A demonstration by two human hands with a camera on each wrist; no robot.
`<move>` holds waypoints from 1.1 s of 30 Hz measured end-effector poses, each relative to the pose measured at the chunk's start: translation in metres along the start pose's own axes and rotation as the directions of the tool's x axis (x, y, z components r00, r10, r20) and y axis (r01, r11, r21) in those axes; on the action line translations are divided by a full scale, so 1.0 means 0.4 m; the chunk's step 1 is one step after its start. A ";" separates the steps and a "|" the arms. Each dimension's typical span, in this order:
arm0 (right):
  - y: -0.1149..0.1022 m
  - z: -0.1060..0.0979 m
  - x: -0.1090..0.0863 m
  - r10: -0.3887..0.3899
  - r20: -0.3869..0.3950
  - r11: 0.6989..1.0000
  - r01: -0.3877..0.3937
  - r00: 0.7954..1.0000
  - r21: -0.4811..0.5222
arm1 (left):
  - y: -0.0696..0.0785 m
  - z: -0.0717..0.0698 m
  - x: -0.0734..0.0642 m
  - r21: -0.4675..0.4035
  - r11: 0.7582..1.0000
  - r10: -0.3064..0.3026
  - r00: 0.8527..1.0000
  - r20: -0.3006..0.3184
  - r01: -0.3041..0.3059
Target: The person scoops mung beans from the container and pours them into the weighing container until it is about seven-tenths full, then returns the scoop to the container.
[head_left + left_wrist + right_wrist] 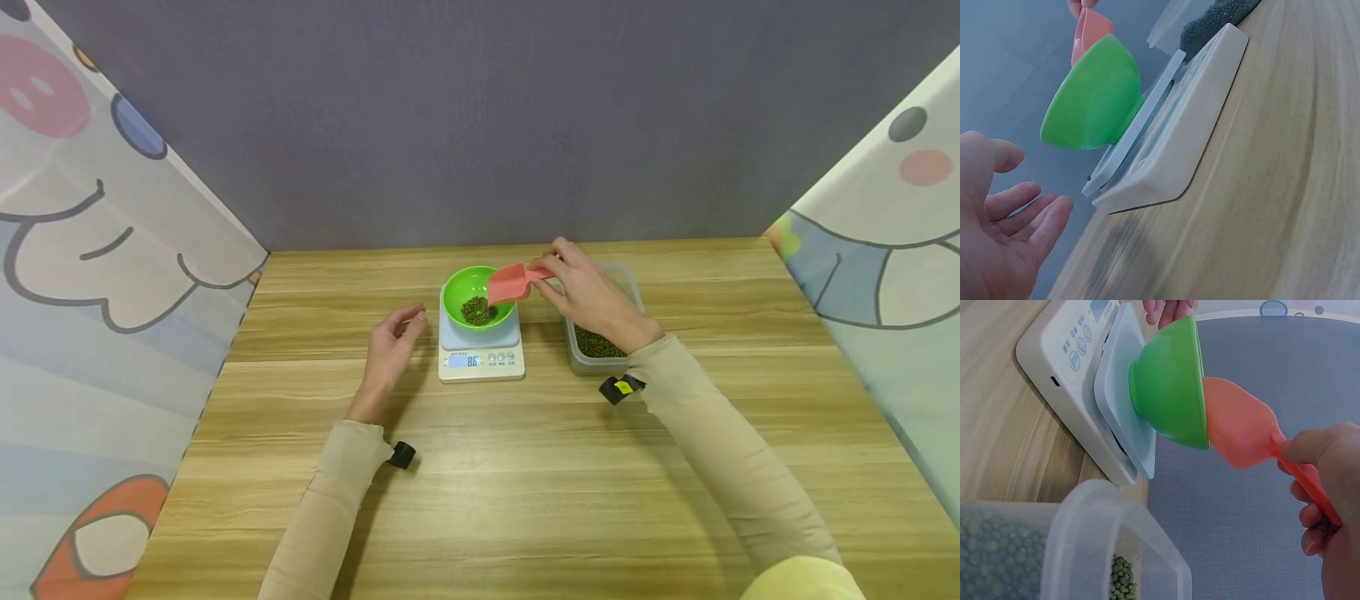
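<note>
A green bowl (459, 287) with a small heap of mung beans (478, 312) stands on the platform of a white kitchen scale (481, 367), whose display reads about 86, the decimal point unclear. My right hand (588, 287) pinches the handle of a pink scoop (1241, 425) and holds it tilted, its front edge over the bowl's right rim. Left of the scale, my left hand (392, 350) hovers with relaxed fingers, apart from the bowl and holding nothing. Under my right forearm is a clear plastic container (579, 363) of mung beans (1124, 579).
The wooden table (480, 500) meets a grey panel (480, 125) along its back edge. Cartoon-printed curtains (112, 250) flank both sides. The container's wall (1100, 531) rises close to the scale's right side.
</note>
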State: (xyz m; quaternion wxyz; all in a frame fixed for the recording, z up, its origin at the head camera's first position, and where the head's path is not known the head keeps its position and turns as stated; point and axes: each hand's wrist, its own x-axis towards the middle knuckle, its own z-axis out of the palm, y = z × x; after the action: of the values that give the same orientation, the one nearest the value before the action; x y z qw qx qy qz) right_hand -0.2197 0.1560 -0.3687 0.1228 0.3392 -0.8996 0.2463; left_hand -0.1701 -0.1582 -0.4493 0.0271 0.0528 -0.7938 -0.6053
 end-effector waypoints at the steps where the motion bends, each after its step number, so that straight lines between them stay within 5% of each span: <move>1: 0.000 0.000 0.000 0.000 0.000 1.000 0.000 1.000 0.000 | 0.000 0.000 -0.001 0.001 1.000 -0.001 1.000 0.000 0.001; 19: 0.009 0.004 -0.037 0.076 -0.044 0.994 -0.072 0.996 0.087 | 0.004 -0.003 -0.006 0.007 1.000 0.012 1.000 0.003 -0.012; 33: 0.030 0.005 -0.111 0.054 -0.209 0.990 -0.026 0.976 0.137 | 0.007 -0.007 -0.013 0.012 1.000 0.010 1.000 0.014 -0.010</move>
State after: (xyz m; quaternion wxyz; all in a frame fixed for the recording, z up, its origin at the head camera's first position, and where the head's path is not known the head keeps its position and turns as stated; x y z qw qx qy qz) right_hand -0.1950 0.1874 -0.3919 0.1902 0.3002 -0.8695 0.3431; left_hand -0.1647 -0.1595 -0.4458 0.0243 0.0448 -0.7978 -0.6008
